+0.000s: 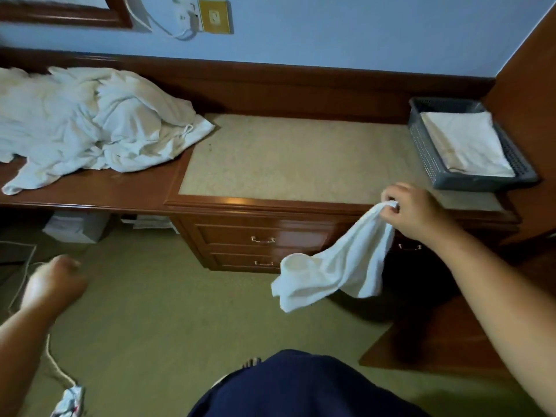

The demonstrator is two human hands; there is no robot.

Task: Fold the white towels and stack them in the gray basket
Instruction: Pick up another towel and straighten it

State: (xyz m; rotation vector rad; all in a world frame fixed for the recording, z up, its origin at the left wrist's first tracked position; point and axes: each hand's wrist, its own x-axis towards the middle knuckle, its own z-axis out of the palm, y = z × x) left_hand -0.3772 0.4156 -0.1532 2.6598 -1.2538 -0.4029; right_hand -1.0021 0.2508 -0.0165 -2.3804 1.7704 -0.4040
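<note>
Nearest me, low on the left, my left hand (52,281) hangs over the floor (150,311) with its fingers loosely curled. It is blurred, but I see nothing in it. Further out on the right, my right hand (412,210) pinches one corner of a towel (334,266) between thumb and fingertips, just in front of the counter (285,158) edge. The towel hangs free below the hand, trailing left in a limp, twisted fall.

I judge it light, soft and thoroughly floppy. It will carry no shape of its own, so one pinched corner gives me no control of the rest. It should not slip, since the cloth looks nubby and grips well, and nothing about it is fragile. My best hold would be a second corner on the same edge, taken with the left hand, so I can stretch the cloth flat and lay it on the counter's pale top to fold.

Beyond, at the left end of the counter, a pile (90,121) of crumpled towels lies unfolded. At the far right, the basket (430,158) sits on the counter with one folded towel (466,142) lying flat inside.
</note>
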